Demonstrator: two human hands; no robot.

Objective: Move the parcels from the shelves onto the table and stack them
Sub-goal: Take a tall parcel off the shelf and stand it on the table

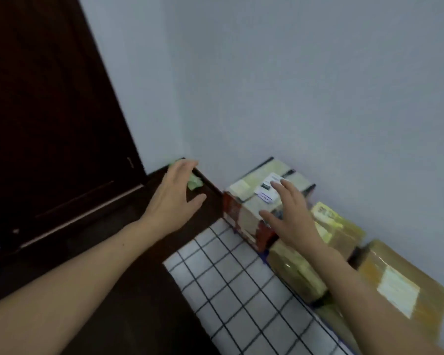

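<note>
My right grip (292,221), fingers spread and holding nothing, lies over the labelled taped parcel (244,201) at the bench's (228,290) far corner; my left grip (174,201), likewise spread, hangs to its left.

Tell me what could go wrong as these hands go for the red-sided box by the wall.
1. The right hand is open over the red-sided box while the left hand is off to the side; a one-handed lift may tip it.
2. The box sits close against the yellow-labelled parcel; pulling it could drag that one.
3. The left hand is by a small green object and may knock it.
</note>
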